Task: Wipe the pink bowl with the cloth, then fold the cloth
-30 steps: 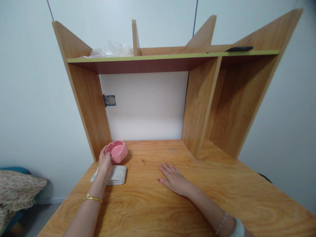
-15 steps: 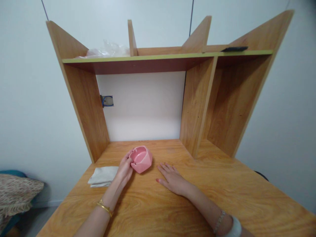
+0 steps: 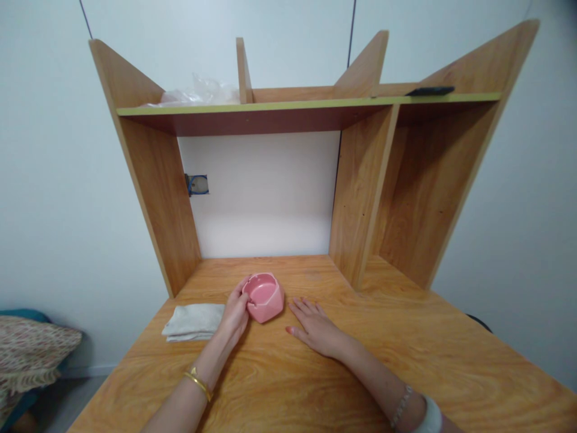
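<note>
A pink faceted ashtray (image 3: 265,310) with notches in its rim is at the middle of the wooden desk, its hollow facing up. My left hand (image 3: 237,310) grips its left side, thumb at the rim and the other fingers partly hidden behind it. Whether its base touches the desk I cannot tell. My right hand (image 3: 315,328) lies flat on the desk to the right of the ashtray, fingers stretched out and holding nothing. Left of my left hand lies a folded light grey cloth (image 3: 192,322), partly behind my wrist.
A wooden shelf unit (image 3: 360,198) rises at the back of the desk (image 3: 270,379). Its top shelf carries a clear plastic bag (image 3: 198,93) and a flat dark object (image 3: 430,91). An open socket box (image 3: 197,184) shows in the wall. Patterned fabric (image 3: 36,352) is at far left.
My left hand has moved the ashtray slightly right and toward me, and the ashtray looks more level. My right hand has stayed in place.
</note>
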The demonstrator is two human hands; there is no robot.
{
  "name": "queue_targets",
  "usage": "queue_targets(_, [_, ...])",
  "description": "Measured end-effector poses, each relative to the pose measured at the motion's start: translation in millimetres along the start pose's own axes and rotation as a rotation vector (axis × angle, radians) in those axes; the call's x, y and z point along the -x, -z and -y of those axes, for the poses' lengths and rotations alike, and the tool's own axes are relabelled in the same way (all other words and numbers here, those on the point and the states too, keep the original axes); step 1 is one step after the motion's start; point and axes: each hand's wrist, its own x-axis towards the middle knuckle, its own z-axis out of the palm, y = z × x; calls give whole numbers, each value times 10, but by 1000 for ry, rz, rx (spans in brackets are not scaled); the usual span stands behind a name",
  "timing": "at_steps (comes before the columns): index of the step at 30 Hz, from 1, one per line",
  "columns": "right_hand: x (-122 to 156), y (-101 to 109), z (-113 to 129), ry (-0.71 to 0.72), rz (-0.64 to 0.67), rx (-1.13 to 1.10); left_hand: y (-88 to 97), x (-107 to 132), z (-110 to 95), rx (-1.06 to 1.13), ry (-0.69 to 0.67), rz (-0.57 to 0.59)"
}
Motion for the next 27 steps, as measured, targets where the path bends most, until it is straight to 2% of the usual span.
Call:
queue_targets(10, [2, -24, -5, 5, -39, -4, 51, -18, 49, -15, 7, -11])
queue_targets(13, [-34, -53, -24, 6, -98, -31, 65, -19, 63, -33, 0, -13])
queue_targets(16, [-81, -25, -34, -67, -278, -101, 67, -12, 85, -52, 11, -9])
queue_targets(19, [-82, 99, 15, -129, -584, -121, 62, -7, 108, -41, 19, -29])
queue_targets(21, [-52, 211, 118, -98, -745, -95, 66, -10, 114, -28, 32, -54])
queue_targets(23, [-22, 312, 292, -16, -796, -79, 77, -16, 109, -19, 37, -62])
queue_targets(27, [-65, 404, 792, 231, -670, -44, 72, -6, 128, -63, -13, 9])
